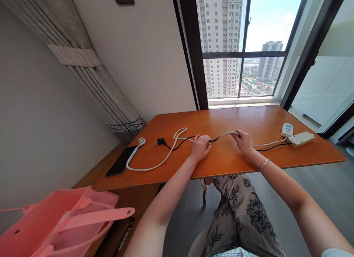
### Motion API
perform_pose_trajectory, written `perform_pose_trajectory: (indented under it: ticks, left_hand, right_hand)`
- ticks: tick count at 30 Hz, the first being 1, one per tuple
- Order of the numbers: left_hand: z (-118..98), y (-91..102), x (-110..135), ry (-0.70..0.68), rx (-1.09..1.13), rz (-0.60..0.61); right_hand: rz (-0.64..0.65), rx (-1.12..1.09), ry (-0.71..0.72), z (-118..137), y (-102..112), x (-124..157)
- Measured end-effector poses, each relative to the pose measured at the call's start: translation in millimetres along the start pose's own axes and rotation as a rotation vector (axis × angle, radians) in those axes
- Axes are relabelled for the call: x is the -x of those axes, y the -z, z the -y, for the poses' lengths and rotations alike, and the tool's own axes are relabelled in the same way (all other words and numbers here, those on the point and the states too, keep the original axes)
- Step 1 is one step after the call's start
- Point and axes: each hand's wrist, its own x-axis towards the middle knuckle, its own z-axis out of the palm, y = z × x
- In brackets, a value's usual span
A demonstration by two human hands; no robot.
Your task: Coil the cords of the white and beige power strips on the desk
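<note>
A white cord (153, 170) and a black cord (179, 143) run side by side across the brown table. My left hand (199, 149) is closed over both cords near the table's middle. To its right, my right hand (242, 141) pinches them, and the stretch between my hands arches slightly upward. Beyond my right hand the cords lead to a flat, cream-coloured power strip or box (301, 139). At the left, the white cord loops round to a white plug (141, 141). A black plug (160, 141) with metal prongs ends the black cord.
A small white socket block (287, 130) stands by the strip on the table (221, 118). A flat black device (121, 164) lies under the white cord at the left. Nearer me is a pink bag (91, 218). A window (243, 54) and a curtain (99, 89) are behind.
</note>
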Motion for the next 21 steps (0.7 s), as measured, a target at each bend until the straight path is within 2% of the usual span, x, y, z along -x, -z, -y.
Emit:
perform_pose_trajectory:
  ticks: [4,8,11,13,15,18,21]
  left_hand:
    - [11,12.2,-11,0.098,-0.054,-0.125]
    - [36,31.2,-23,0.271,-0.057,-0.191]
    - [56,43.4,-26,0.419,0.098,-0.202]
    - [63,47.3,-26,0.441,0.297,-0.174]
    - [61,46.3,-26,0.398,0.499,-0.114]
    - [46,36.4,-30,0.336,0.733,-0.053]
    - [23,22.4,-38,0.392,0.957,-0.077]
  right_hand:
    - [-0.071,-0.218,-0.008,32,6,-19]
    - [-0.216,-0.391,-0.043,58,22,-52]
    - [-0.378,-0.516,-0.074,71,39,-83]
    - [-0.442,-0.591,-0.082,77,49,-103]
    - [-0.458,-0.645,-0.076,84,57,-122]
    - [-0.428,-0.714,-0.039,95,62,-142]
    - [-0.413,-0.798,-0.06,109,61,-157]
